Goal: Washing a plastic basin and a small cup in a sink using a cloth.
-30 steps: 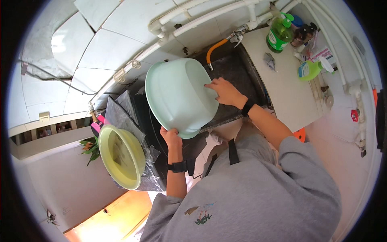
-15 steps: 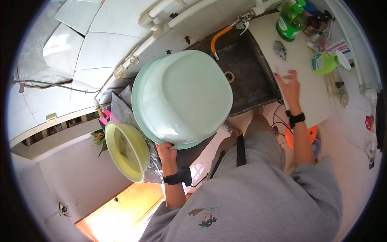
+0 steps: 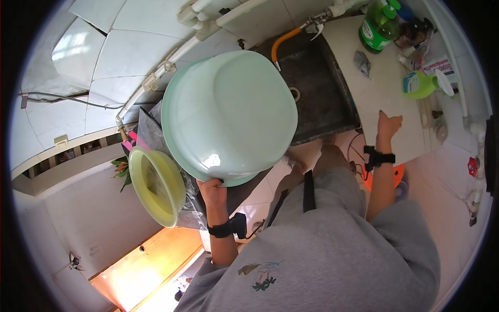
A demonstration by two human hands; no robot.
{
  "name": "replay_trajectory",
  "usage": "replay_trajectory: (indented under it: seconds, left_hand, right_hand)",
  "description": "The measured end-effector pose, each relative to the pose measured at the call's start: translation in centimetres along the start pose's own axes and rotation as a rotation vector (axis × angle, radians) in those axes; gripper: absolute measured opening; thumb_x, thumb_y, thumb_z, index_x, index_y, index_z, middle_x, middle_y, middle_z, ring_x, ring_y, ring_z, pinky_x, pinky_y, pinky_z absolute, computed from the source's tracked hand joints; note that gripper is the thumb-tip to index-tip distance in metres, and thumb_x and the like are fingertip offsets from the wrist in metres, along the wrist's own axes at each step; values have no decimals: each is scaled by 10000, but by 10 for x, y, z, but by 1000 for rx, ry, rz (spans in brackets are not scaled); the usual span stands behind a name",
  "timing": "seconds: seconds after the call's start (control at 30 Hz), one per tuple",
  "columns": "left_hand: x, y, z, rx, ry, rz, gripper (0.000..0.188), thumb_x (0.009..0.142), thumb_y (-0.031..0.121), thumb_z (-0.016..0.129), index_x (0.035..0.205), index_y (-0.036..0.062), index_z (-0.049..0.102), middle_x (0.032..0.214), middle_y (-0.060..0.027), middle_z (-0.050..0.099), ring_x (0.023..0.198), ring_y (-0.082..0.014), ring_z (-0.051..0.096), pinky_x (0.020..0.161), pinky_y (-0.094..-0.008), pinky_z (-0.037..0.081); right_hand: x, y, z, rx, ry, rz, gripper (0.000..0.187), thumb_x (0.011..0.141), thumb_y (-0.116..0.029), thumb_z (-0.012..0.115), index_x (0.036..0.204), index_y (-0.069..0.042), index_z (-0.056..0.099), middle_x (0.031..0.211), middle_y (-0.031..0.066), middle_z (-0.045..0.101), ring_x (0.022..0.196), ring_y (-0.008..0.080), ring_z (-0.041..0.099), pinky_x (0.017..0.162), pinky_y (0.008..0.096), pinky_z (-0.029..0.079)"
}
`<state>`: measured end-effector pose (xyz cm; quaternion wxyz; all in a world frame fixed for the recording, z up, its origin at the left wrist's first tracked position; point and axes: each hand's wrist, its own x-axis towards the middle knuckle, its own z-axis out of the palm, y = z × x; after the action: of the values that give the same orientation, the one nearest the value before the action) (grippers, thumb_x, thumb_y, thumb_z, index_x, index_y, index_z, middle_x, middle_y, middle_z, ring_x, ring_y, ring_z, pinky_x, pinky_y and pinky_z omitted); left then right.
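Observation:
A large pale green basin (image 3: 236,112) is tipped with its underside facing me, over the left part of the dark sink (image 3: 322,93). My left hand (image 3: 213,193) grips its near rim, the thumb on the outer side. My right hand (image 3: 389,126) is over the pale countertop (image 3: 371,93) to the right of the sink, fingers curled in; whether anything is inside them is hidden. A black band circles each wrist. At the back of the sink an orange hose (image 3: 283,46) hangs from the tap (image 3: 316,23).
To the left, a yellow basin (image 3: 179,195) rests beside a plastic-covered surface (image 3: 193,218). Along the counter's right side stand a green pump bottle (image 3: 378,28), a green spray bottle (image 3: 418,84) and a small grey packet (image 3: 362,63). Below the counter is an orange bucket (image 3: 395,176).
My right hand has drawn back from the sink's right edge, toward me and rightward, and its spread fingers have curled. The green basin in my left hand has shifted slightly up and left.

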<state>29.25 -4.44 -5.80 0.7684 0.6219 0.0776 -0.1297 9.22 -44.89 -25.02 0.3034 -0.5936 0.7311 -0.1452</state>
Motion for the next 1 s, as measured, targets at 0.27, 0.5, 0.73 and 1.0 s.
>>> replay_trajectory:
  seconds: [0.27,0.5,0.73,1.0]
  left_hand:
    - [-9,-13,36,200,-42,107,361,473,-112,375,761,-18,571,671,-5,558,613,-118,539,578,-215,394]
    - [-27,-27,43,410,-97,51,319,533,-106,366,761,-63,584,702,-13,584,632,-75,516,600,-185,402]
    - [-19,-15,41,609,-228,88,365,584,-125,329,823,-70,599,721,-15,592,659,-72,521,598,-202,421]
    - [-9,-31,56,1149,-748,827,193,515,-73,520,674,36,528,567,-103,503,559,-265,539,470,-367,407]
  right_hand:
    - [-199,-170,15,930,-1110,-644,528,956,-318,239,1363,9,159,1430,180,134,1334,273,106,1071,330,89]
    - [-198,-144,30,831,-1651,143,724,868,-611,223,1386,-110,158,1370,111,262,1231,202,283,1001,325,250]
    - [-80,-92,25,474,-1252,297,635,779,-452,548,1240,-45,389,1062,165,450,961,264,460,806,408,435]
    - [-78,-160,-40,581,-1569,572,875,728,-497,635,1280,76,271,1191,298,423,1090,381,462,889,483,398]
